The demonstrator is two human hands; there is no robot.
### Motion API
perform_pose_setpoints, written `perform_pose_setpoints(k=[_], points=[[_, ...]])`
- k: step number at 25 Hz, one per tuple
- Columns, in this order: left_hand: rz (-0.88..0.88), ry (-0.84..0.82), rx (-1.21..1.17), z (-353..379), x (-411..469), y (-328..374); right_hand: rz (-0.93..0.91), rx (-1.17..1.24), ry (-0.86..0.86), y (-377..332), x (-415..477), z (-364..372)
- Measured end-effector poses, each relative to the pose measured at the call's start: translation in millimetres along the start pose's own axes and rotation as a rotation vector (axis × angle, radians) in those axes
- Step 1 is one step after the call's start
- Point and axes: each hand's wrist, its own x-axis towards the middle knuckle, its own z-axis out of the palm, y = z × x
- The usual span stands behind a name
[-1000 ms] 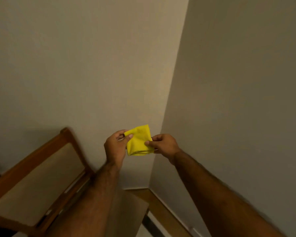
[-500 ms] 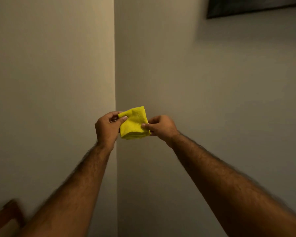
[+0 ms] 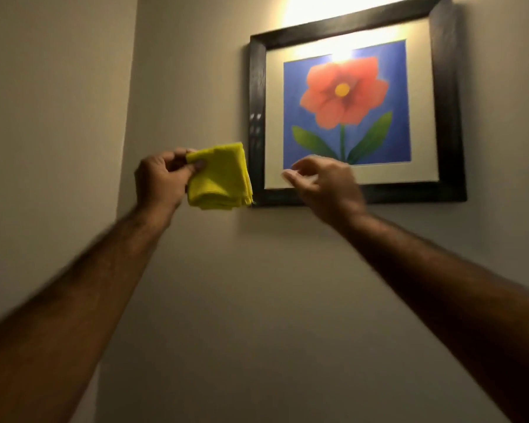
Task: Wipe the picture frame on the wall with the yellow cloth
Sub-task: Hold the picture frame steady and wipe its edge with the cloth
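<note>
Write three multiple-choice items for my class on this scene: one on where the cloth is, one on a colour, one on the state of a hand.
1. Where is the yellow cloth?
A. left of the picture frame
B. above it
C. on the floor

2. What colour is the painted flower?
A. white
B. red
C. purple

3. What is the right hand doing?
A. gripping the cloth
B. empty, fingers loosely open
C. pressed flat on the wall

Answers:
1 A, the cloth sits beside the frame's lower left corner, in the left hand.
2 B, red petals on blue.
3 B, nothing is between its fingers.
</note>
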Motion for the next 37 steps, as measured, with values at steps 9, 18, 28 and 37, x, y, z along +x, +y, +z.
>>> perform_pose_setpoints(k=[9, 18, 28, 37], points=[[0.09, -0.025, 0.041, 95.1, 133.8, 54.9, -0.108, -0.704, 0.308, 135.2, 92.6, -155.4], [0.5, 0.224, 0.521, 143.9, 119.7, 43.1, -0.028, -0.722, 0.184, 175.4, 100.2, -141.9], [0.639, -0.114, 0.654, 166.6, 65.9, -7.4, -0.033, -0.756, 0.27, 190.0, 103.1, -121.8], [0.668, -0.142, 0.711, 141.5, -13.7, -70.7, -0.052, -0.76, 0.293, 191.7, 105.3, -121.2]])
